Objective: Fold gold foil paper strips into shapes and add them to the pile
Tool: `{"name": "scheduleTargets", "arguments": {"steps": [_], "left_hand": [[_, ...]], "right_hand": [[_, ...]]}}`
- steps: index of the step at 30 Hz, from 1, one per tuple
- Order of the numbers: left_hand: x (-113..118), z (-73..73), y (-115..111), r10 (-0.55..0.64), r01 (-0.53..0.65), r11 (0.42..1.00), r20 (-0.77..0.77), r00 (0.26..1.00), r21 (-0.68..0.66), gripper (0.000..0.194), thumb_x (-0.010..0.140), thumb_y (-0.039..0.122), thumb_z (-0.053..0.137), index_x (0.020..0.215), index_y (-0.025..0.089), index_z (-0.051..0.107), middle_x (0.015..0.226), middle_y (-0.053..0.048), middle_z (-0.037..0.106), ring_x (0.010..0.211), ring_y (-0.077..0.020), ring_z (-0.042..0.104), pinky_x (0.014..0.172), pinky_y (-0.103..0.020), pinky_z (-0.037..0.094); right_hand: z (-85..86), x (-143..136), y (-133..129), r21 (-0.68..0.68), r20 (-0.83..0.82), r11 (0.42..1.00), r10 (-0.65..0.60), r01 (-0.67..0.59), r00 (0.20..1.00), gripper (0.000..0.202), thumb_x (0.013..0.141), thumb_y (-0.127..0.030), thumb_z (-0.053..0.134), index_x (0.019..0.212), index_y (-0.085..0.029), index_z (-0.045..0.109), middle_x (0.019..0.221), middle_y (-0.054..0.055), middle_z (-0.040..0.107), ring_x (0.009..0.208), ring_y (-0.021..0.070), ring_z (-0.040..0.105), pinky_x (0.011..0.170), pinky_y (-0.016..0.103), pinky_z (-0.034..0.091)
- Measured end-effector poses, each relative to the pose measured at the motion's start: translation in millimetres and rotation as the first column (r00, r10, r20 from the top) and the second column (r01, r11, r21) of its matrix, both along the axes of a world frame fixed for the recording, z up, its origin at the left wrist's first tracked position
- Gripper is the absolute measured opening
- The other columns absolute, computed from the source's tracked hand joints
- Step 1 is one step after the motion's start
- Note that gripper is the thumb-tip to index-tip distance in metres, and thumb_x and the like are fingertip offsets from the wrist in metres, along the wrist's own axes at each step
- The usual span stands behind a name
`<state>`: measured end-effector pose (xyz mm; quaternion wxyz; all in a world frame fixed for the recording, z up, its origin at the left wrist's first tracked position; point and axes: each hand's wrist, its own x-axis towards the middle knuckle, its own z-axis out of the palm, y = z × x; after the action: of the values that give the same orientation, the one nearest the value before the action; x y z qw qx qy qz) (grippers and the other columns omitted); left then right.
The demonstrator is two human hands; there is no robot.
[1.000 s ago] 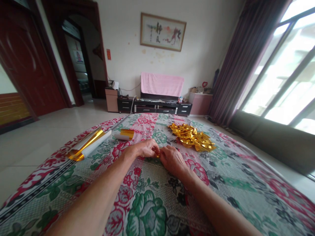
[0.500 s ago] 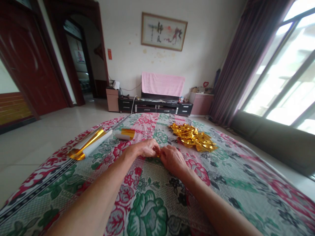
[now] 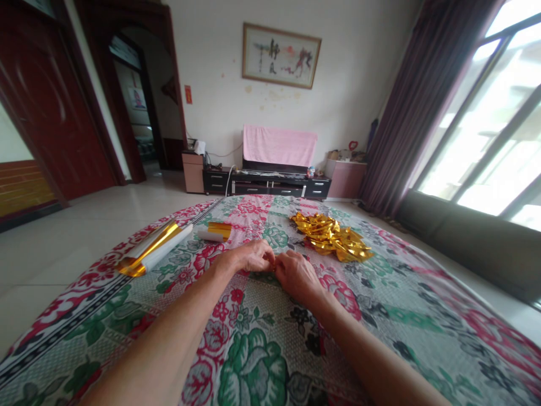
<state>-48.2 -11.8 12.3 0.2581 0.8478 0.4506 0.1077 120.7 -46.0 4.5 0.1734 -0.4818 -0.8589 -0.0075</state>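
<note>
Both hands work at close quarters: the left hand [image 3: 255, 256] and right hand [image 3: 296, 273] meet with fingertips drawn in, apparently pinching a small gold piece [image 3: 274, 266] between them, over the middle of the floral cloth [image 3: 253, 361]. Handling it calls for a light, precise pinch. Fingers hide its direction and long axis. A gold foil pile [image 3: 333, 238] lies toward the far right edge; toward the left edge, the larger roll [image 3: 163, 254] slants away rightward, beside the shorter roll [image 3: 214, 232], lying nearly crosswise.
</note>
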Motion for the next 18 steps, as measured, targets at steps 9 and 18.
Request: {"name": "scheduleTargets", "arguments": {"steps": [9, 18], "left_hand": [[0.7, -1.9, 0.7, 0.008, -0.007, 0.999, -0.012, 1.0, 0.035, 0.024, 0.067, 0.019, 0.053, 0.085, 0.012, 0.067, 0.07, -0.001, 0.058, 0.069, -0.0103, 0.051, 0.058, -0.015, 0.042], [3.3, 4.1, -4.1, 0.024, -0.023, 0.999, -0.027, 0.999, 0.044, 0.022, 0.066, 0.018, 0.053, 0.083, 0.013, 0.066, 0.069, -0.002, 0.058, 0.071, -0.0115, 0.051, 0.059, -0.015, 0.042]], "right_hand": [[-4.3, 0.1, 1.8, 0.029, 0.007, 0.999, -0.014, 0.014, 1.0, 0.016, 0.084, -0.022, 0.045, 0.078, -0.018, 0.06, 0.079, 0.004, 0.059, 0.068, 0.0126, 0.051, 0.057, 0.023, 0.028], [-6.7, 2.0, 4.2, 0.008, -0.059, 1.0, -0.015, 0.015, 0.998, 0.016, 0.083, -0.021, 0.045, 0.077, -0.018, 0.059, 0.075, 0.003, 0.058, 0.067, 0.0117, 0.052, 0.058, 0.022, 0.03]]}}
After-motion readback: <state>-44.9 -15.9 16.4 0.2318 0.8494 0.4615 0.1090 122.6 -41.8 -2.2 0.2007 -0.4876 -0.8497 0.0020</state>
